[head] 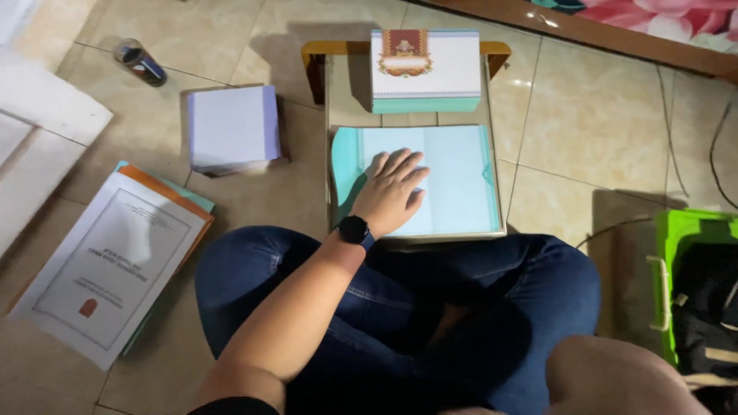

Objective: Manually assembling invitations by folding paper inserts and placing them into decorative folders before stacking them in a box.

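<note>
1. Far left on the tiled floor [584, 123] lies a small dark cylinder [139, 61] on its side. Nearer the person, a stack of printed white sheets [115, 261] rests on orange and teal covers.
2. Just right of these, a squared stack of blank white paper [231, 127] sits on the floor, close beside the low wooden table [340, 84] but not on it.
3. At the far end of the table stands a pile of white cards with a teal edge [425, 77], the top one bearing a red and gold emblem.
4. The teal-edged sheet [461, 180] lies open and flat on the near half of the table, directly in front of the person's crossed legs in blue jeans [492, 292].
5. The left hand [392, 192], with a black watch [355, 229] at the wrist, rests palm down on the left-centre of that sheet. Its fingers are spread and straight and grip nothing.
6. The step in hand looks like pressing or smoothing the sheet flat. Any fold or lift from here would call for fingertips at a free edge, with the palm steadying the rest so the sheet does not slide.
7. The right hand is out of view, so I cannot tell its state.
8. Far right, a green basket [667, 269] holds dark items, with a thin cable [669, 115] trailing on the floor beyond it.
</note>
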